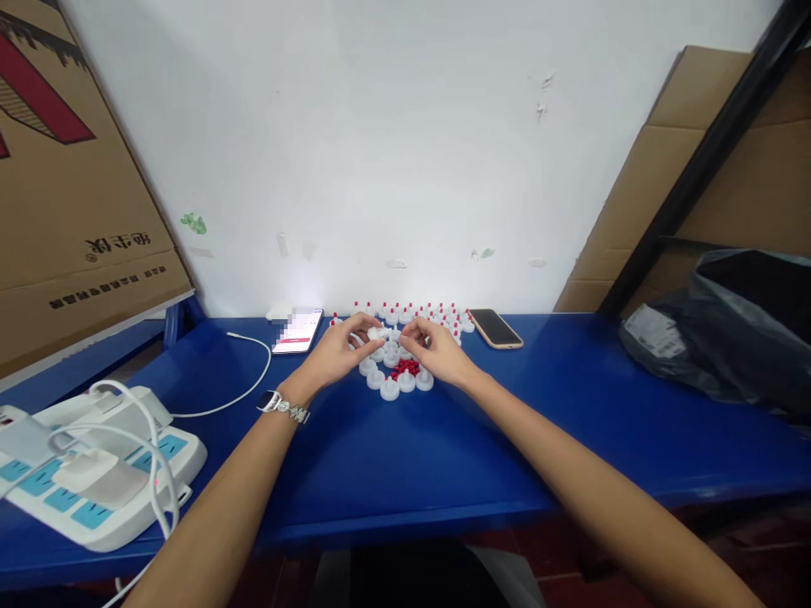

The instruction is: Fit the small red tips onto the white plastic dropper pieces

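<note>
Pinching white nozzle cap [378, 333] in left hand [342, 344], over other white caps [389, 389] on blue table [380, 473]. Holding right hand [437, 348] curled just right, near loose red tips [405, 368]; can't tell if gripping.

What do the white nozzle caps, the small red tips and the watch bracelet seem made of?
White nozzle caps: probably plastic, smooth, from their milky, moulded look. Small red tips: plastic or rubber, opaque and evenly coloured; too small to tell. Watch bracelet: likely polished metal, as its silvery links shine.
</note>
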